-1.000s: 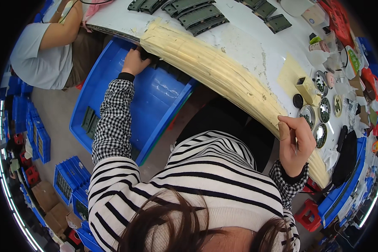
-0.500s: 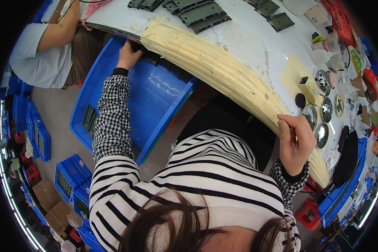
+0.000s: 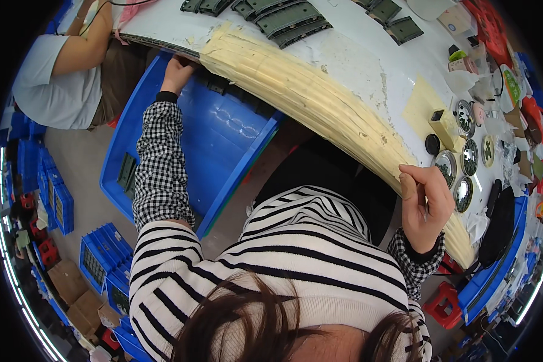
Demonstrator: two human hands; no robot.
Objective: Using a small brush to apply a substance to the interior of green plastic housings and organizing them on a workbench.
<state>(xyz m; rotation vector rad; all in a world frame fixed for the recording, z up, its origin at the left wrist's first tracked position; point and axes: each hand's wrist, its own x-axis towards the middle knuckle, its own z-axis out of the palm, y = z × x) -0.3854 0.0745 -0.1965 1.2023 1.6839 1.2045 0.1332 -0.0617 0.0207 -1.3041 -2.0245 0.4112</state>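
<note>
My left hand (image 3: 176, 76) reaches into a blue plastic bin (image 3: 214, 145), under the table's edge. Its fingertips are hidden there, so I cannot tell whether it holds anything. Dark green moulded pieces (image 3: 235, 93) lie along the bin's far side, and more green pieces (image 3: 127, 172) lie at its left wall. My right hand (image 3: 426, 205) rests at the tape-covered table edge (image 3: 320, 96), fingers curled, thumb and forefinger tips close together. Whatever may be between them does not show. Dark green curved pieces (image 3: 289, 21) lie on the white tabletop (image 3: 356, 57).
Round tins of small dark parts (image 3: 469, 158) stand on the right of the table, near a yellow block (image 3: 445, 131). A person in a light shirt (image 3: 57, 90) sits at the left. Blue crates (image 3: 105, 253) stand on the floor, and a red stool (image 3: 445, 304) is at lower right.
My left hand has shifted slightly left and up, and its fingers have gone further under the table edge. My right hand has stayed in place.
</note>
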